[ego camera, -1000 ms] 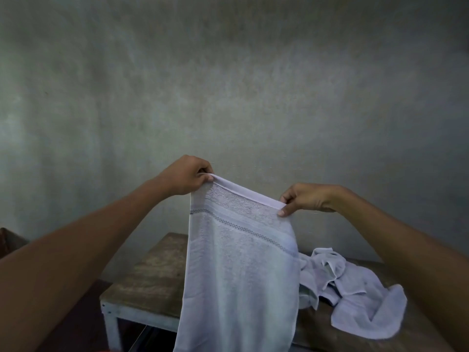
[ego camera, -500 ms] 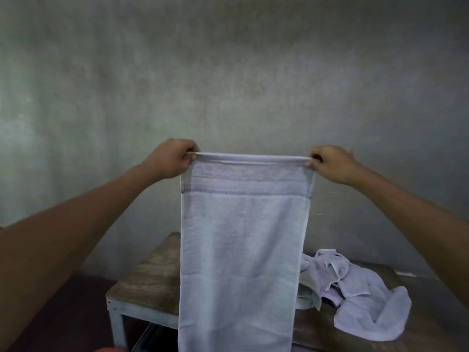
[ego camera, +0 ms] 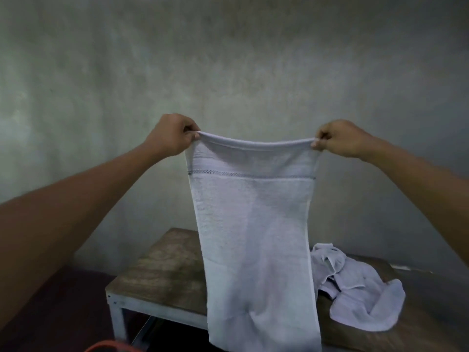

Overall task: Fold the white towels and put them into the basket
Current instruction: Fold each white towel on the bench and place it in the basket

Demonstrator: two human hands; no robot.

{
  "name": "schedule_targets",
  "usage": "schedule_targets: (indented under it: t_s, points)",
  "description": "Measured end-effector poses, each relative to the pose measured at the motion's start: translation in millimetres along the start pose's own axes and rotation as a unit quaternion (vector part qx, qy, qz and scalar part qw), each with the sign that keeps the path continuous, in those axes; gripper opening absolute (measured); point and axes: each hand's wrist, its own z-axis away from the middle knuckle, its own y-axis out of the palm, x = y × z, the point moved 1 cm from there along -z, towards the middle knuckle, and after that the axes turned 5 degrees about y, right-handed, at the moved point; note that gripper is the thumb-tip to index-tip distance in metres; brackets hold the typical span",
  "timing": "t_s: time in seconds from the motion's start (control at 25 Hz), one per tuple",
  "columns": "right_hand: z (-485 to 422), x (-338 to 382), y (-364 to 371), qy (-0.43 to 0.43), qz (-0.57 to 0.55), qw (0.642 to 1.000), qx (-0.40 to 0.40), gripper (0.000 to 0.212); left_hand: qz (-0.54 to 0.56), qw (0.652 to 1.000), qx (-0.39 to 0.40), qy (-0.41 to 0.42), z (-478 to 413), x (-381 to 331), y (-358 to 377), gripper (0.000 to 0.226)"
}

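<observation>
White cloth, brown wood, grey-green wall

The hanging towel (ego camera: 253,237) is white with a faint lilac-blue cast in the dim light and plain over most of its length. Near its top hem runs a narrow grey band (ego camera: 251,174), woven as a row of small dots or lattice holes, with a smoother, paler strip above it. The crumpled towels (ego camera: 360,293) are the same plain white with a lilac tinge. The table top (ego camera: 165,270) is worn brown wood, streaked lighter and darker, on a pale grey-white frame (ego camera: 157,307). The wall (ego camera: 228,59) is mottled grey-green, darker toward the top. The floor (ego camera: 63,313) is dark maroon. A curved orange-red rim (ego camera: 109,348) shows at the bottom edge.
</observation>
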Motion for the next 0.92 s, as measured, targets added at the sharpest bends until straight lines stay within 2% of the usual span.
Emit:
schedule_targets:
  t_s: [0.08, 0.16, 0.2, 0.28, 0.36, 0.44, 0.52, 0.64, 0.72, 0.84, 0.92]
  points:
    - [2, 1, -8, 0.018, -0.089, 0.995, -0.026, 0.015, 0.133, 0.986, 0.080, -0.065, 2, 0, -4, 0.015]
    - [-1, -3, -8, 0.049, -0.157, 0.986, 0.007, 0.016, 0.248, 0.942, 0.182, -0.137, 2, 10, -9, 0.014]
    - [-4, -4, -5, 0.066, -0.159, 0.984, 0.055, 0.017, 0.253, 0.931, 0.213, -0.154, -1, 18, -9, 0.011]
    - [-15, -5, 11, 0.102, -0.172, 0.972, 0.128, 0.014, 0.212, 0.935, 0.233, -0.165, -11, 31, -1, 0.009]
    - [-31, -5, 34, 0.140, -0.236, 0.952, 0.134, 0.014, 0.208, 0.939, 0.201, -0.185, -22, 40, 20, 0.008]
    - [-54, -4, 58, 0.174, -0.316, 0.927, 0.103, 0.015, 0.263, 0.927, 0.148, -0.222, -33, 51, 48, 0.010]
    - [-80, -5, 77, 0.176, -0.350, 0.918, 0.067, 0.015, 0.278, 0.929, 0.072, -0.234, -48, 66, 70, 0.011]
    - [-116, -3, 91, 0.157, -0.358, 0.920, 0.017, 0.015, 0.240, 0.953, -0.040, -0.182, -69, 90, 83, 0.014]
    - [-132, 0, 107, 0.140, -0.377, 0.916, -0.002, 0.016, 0.227, 0.957, -0.085, -0.158, -71, 106, 93, 0.012]
    - [-130, -4, 138, 0.137, -0.377, 0.916, -0.001, 0.017, 0.193, 0.966, -0.081, -0.151, -51, 123, 124, 0.015]
    - [-109, -14, 170, 0.140, -0.341, 0.929, 0.038, 0.018, 0.157, 0.976, -0.046, -0.141, -17, 129, 151, 0.016]
